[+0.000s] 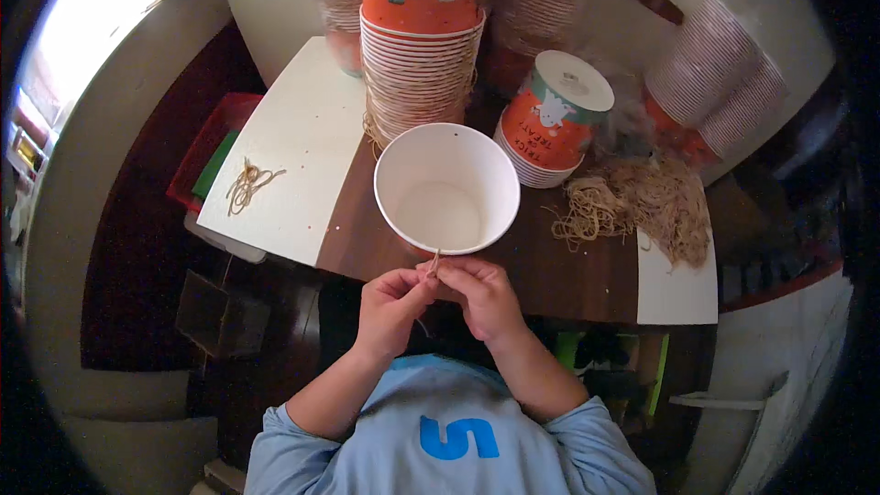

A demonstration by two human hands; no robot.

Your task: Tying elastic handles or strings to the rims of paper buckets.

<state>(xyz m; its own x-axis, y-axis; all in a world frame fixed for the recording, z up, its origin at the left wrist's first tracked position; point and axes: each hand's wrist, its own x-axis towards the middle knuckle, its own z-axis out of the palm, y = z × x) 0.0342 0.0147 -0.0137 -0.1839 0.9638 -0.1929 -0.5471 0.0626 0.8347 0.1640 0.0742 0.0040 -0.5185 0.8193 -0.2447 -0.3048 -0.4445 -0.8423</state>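
Observation:
A white-lined paper bucket [496, 188] stands upright at the near part of the dark brown table, its open mouth toward me. Just below its near rim, my left hand [391, 307] and my right hand [483, 298] meet, thumbs and fingertips pinched together. Between them is a piece of tan twine [434, 262], its short end sticking up against the bucket's rim. A thin strand hangs beneath the fingers. How the twine joins the bucket is hidden by my fingertips.
Behind the bucket rises a tall nested stack of orange buckets [420, 82]. To its right sits an upside-down orange and green bucket stack [553, 124]. A twine heap [665, 206] lies at right, a small twine bundle [249, 185] at left. Plastic-wrapped bucket stacks [706, 64] stand behind.

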